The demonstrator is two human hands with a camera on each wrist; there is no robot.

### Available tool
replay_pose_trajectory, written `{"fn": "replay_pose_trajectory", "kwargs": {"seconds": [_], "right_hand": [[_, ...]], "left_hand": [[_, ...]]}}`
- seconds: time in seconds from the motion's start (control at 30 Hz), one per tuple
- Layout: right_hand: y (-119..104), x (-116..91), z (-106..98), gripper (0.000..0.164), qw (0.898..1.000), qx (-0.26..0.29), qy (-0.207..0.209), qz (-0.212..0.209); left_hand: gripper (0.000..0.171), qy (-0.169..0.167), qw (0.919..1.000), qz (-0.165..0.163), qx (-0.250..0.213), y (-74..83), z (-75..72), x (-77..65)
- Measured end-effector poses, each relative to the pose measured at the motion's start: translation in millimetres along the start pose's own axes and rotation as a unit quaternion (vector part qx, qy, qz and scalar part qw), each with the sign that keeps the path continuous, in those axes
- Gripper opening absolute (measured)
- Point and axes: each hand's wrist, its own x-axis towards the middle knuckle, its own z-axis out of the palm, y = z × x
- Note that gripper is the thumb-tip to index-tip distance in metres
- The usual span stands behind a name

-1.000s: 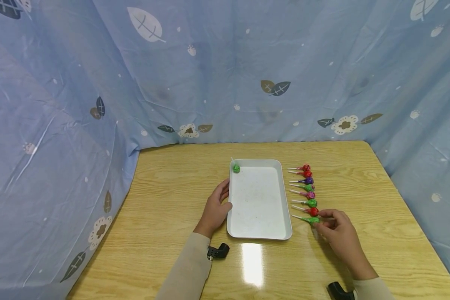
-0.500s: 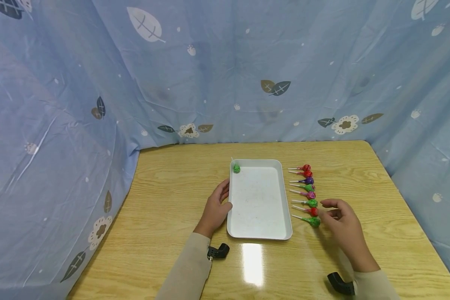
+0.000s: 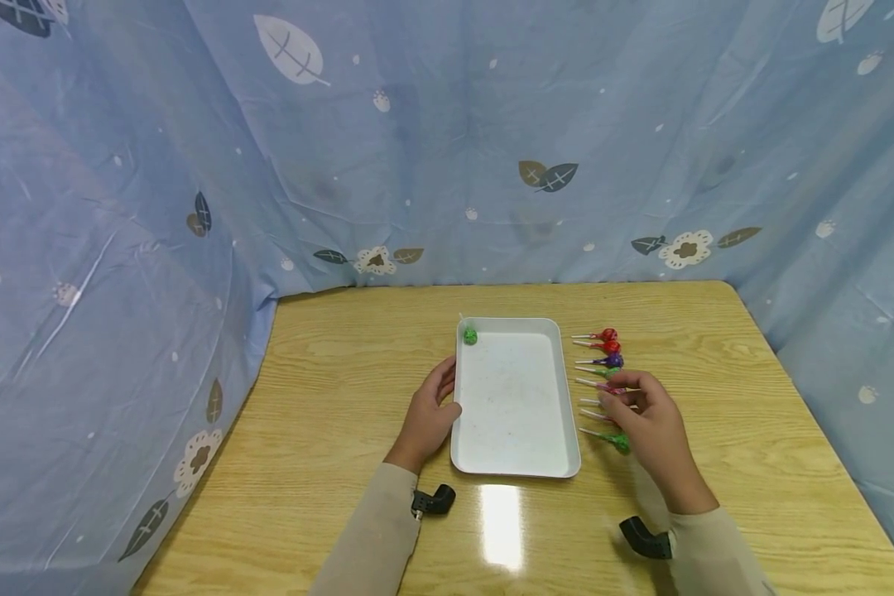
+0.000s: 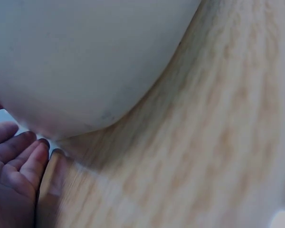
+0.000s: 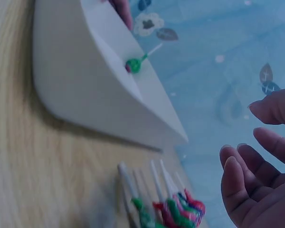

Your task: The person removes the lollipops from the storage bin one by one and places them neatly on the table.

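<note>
The left hand (image 3: 426, 418) holds the left side of a white tray (image 3: 516, 476), its thumb on the rim and its fingers along the outer wall. Inside the tray's far left corner is a green lollipop (image 3: 470, 336), with its stick over the rim. The right hand (image 3: 650, 422) hovers above a row of wrapped lollipops to the right of the tray, hiding several heads. In the right wrist view its thumb and fingers are apart, with nothing between them. A green lollipop (image 3: 620, 442) lies nearest, a purple lollipop (image 3: 614, 361) and a red lollipop (image 3: 608, 334) farther back.
The tray and the row rest on a wood-grain table (image 3: 343, 348). A blue patterned curtain (image 3: 432, 132) hangs behind and at both sides. Dark wrist devices show at the left sleeve (image 3: 376, 517) and the right sleeve (image 3: 715, 550).
The right hand has moved from beside the near lollipop heads up and left, over the middle of the row. The left hand and tray have stayed put.
</note>
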Motion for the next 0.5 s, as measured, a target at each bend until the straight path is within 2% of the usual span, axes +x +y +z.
{"fn": "replay_pose_trajectory", "kwargs": {"seconds": [0.5], "right_hand": [[-13.2, 10.9, 28.6, 0.042, 0.998, 0.015, -0.054, -0.012]], "left_hand": [[0.082, -0.002, 1.0000, 0.002, -0.002, 0.9, -0.3, -0.7]]}}
